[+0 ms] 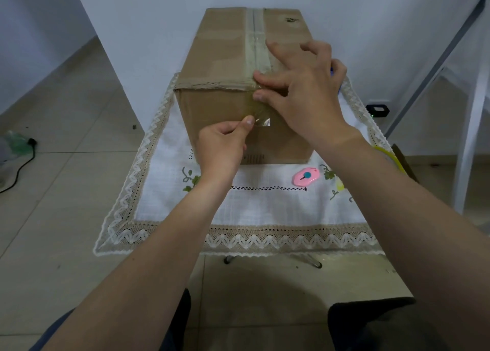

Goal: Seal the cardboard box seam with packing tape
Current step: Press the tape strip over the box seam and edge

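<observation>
A brown cardboard box (220,58) stands on a small table covered by a white lace-edged cloth (238,207). A strip of clear packing tape (256,40) runs along the top seam and folds over the near edge onto the front face. My left hand (222,146) pinches the loose tape end (261,121) against the front face with thumb and forefinger. My right hand (299,93) lies over the near top edge, its fingers spread and pressing the tape down at the corner.
A pink box cutter (305,176) lies on the cloth to the right of the box. A yellow-rimmed tape roll (389,155) peeks out behind my right forearm. White furniture legs (469,127) stand at the right. A black cable (18,170) lies on the tiled floor at the left.
</observation>
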The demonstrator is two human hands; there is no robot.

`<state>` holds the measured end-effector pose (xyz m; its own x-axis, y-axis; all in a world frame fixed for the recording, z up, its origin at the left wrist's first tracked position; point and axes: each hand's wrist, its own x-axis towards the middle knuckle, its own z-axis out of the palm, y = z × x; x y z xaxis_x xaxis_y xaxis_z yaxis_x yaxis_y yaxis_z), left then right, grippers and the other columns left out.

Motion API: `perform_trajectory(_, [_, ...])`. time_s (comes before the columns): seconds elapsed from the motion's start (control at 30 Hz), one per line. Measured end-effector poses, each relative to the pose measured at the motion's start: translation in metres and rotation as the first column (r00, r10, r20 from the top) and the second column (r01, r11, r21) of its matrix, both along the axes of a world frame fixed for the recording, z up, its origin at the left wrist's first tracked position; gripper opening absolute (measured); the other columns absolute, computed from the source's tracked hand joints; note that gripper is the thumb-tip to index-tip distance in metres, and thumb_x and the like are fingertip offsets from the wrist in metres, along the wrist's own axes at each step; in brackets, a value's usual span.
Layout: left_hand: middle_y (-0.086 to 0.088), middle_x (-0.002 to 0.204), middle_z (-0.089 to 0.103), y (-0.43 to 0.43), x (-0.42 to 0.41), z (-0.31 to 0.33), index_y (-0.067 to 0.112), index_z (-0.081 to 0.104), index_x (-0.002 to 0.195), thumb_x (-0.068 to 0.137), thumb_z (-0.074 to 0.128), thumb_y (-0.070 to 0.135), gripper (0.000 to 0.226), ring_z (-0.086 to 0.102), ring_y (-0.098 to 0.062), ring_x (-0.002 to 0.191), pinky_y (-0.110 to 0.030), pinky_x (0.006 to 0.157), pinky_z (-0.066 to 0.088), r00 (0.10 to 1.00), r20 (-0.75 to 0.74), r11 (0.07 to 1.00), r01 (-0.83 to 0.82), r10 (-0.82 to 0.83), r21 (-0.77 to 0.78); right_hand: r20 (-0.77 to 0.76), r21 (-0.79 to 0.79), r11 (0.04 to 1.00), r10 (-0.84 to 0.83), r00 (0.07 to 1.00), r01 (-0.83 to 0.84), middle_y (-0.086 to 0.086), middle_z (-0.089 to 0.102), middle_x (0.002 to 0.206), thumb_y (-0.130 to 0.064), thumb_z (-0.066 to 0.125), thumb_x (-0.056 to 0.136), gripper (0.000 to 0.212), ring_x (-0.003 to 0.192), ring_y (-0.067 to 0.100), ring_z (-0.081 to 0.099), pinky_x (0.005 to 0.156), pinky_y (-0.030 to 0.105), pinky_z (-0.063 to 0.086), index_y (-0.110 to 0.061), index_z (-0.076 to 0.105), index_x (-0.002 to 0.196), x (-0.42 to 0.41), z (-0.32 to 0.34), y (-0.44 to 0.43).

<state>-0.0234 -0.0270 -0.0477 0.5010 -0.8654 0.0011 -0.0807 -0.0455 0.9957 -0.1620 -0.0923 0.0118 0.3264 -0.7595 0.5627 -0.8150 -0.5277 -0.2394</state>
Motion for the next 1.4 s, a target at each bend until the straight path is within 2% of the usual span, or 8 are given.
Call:
perform_trajectory(0.3, [0.010,0.044,0.059,0.002,0.004,0.001,0.030,0.078,0.070,0.091,0.078,0.041,0.023,0.055,-0.001,0.045,-0.030,0.065,0.052,0.997,0.075,1.000,0.021,-0.021,-0.005,-0.031,0.103,0.995,-0.002,1.000,0.005,-0.022,0.035,0.161,-0.050,0.072,0.089,0.048,0.147,0.031,0.020,0.109,0.049,0.015,-0.057,0.057,0.134,-0.006,-0.003,0.009])
perform_trajectory(0.5, [0.011,0.049,0.066,0.007,0.013,0.006,0.026,0.078,0.065,0.092,0.067,0.059,0.044,0.065,-0.008,0.056,-0.038,0.080,0.058,0.938,0.325,0.983,0.071,-0.124,0.171,0.109,0.037,0.999,-0.033,0.993,0.029,-0.024,0.052,0.148,-0.049,0.057,0.098,0.034,0.145,0.028,0.027,0.112,0.047,0.014,-0.054,0.060,0.132,-0.010,-0.017,0.014])
perform_trajectory(0.57, [0.007,0.053,0.068,0.010,0.013,0.009,0.023,0.078,0.065,0.094,0.066,0.058,0.047,0.063,-0.004,0.052,-0.033,0.075,0.058,0.900,0.401,0.977,0.103,-0.171,0.187,0.184,0.036,0.999,-0.042,0.982,0.036,-0.026,0.057,0.142,-0.048,0.056,0.098,0.030,0.142,0.024,0.031,0.110,0.044,0.016,-0.053,0.065,0.126,-0.008,-0.018,0.012])
perform_trajectory(0.67, [0.006,0.056,0.066,0.011,0.013,0.025,0.022,0.078,0.070,0.095,0.069,0.049,0.038,0.059,-0.006,0.055,-0.023,0.059,0.043,0.824,0.565,0.988,0.120,-0.043,-0.101,0.236,0.058,0.997,-0.064,0.970,0.052,-0.026,0.061,0.136,-0.054,0.055,0.097,0.025,0.136,0.021,0.035,0.103,0.038,0.017,-0.053,0.070,0.117,-0.005,-0.014,0.009])
perform_trajectory(0.73, [0.010,0.073,0.071,0.005,0.017,0.037,0.023,0.080,0.083,0.094,0.072,0.042,0.023,0.062,-0.008,0.071,-0.023,0.069,0.045,0.730,0.660,0.922,0.112,0.177,-0.372,0.273,0.064,0.996,-0.071,0.959,0.056,-0.025,0.064,0.132,-0.058,0.056,0.095,0.023,0.132,0.021,0.037,0.099,0.037,0.019,-0.052,0.073,0.110,-0.003,-0.012,0.007])
perform_trajectory(0.8, [0.008,0.094,0.073,-0.005,0.025,0.046,0.028,0.080,0.098,0.093,0.071,0.043,0.019,0.063,-0.020,0.096,-0.029,0.085,0.040,0.586,0.728,0.856,0.108,0.356,-0.506,0.300,0.058,0.996,-0.081,0.950,0.066,-0.025,0.065,0.129,-0.062,0.059,0.092,0.023,0.129,0.022,0.038,0.097,0.037,0.020,-0.051,0.075,0.104,0.000,-0.011,0.006])
perform_trajectory(0.93, [0.017,0.116,0.074,-0.024,0.032,0.048,0.038,0.078,0.113,0.096,0.061,0.052,0.028,0.059,-0.021,0.118,-0.035,0.097,0.029,0.491,0.829,0.912,0.150,0.267,-0.382,0.320,0.047,0.993,-0.120,0.940,0.111,-0.025,0.066,0.125,-0.069,0.063,0.085,0.027,0.125,0.021,0.039,0.092,0.035,0.017,-0.048,0.077,0.095,0.005,-0.011,0.003])
perform_trajectory(1.4, [0.013,0.113,0.073,-0.032,0.032,0.047,0.039,0.077,0.114,0.089,0.069,0.058,0.032,0.059,-0.019,0.117,-0.036,0.095,0.026,0.477,0.855,0.931,0.177,0.202,-0.318,0.196,-0.069,0.997,0.034,0.980,-0.020,-0.021,0.068,0.127,-0.046,0.069,0.091,0.027,0.118,0.025,0.047,0.098,0.046,0.034,-0.044,0.074,0.118,-0.008,-0.018,0.002])
